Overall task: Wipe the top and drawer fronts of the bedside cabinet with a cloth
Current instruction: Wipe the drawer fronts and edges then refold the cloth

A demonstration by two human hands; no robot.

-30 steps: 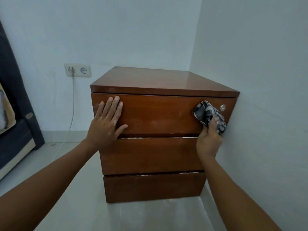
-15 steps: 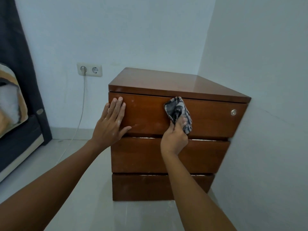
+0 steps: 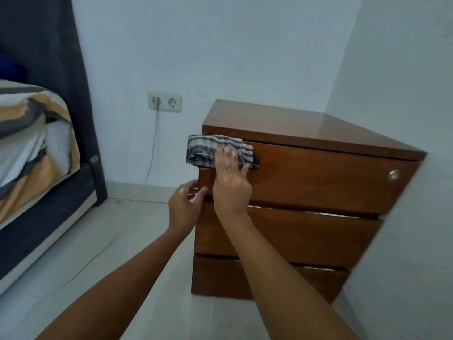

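Observation:
A brown wooden bedside cabinet (image 3: 318,182) with three drawer fronts stands in the room's corner. My right hand (image 3: 230,182) presses a grey striped cloth (image 3: 206,150) against the top drawer front at its upper left corner; part of the cloth hangs past the cabinet's left edge. My left hand (image 3: 183,207) is at the cabinet's left edge near the bottom of the top drawer, fingers apart and curled around the corner, holding nothing. A small round metal lock (image 3: 394,174) sits at the top drawer's right end.
A bed (image 3: 31,153) with striped bedding and a dark headboard (image 3: 61,69) is on the left. A double wall socket (image 3: 164,102) has a white cable (image 3: 147,173) running down to the tiled floor. The right wall (image 3: 404,69) touches the cabinet's right side.
My right hand swept the cloth leftward across the top drawer front, from the lock end to the left corner. My left hand left the drawer front and moved down to the cabinet's left edge.

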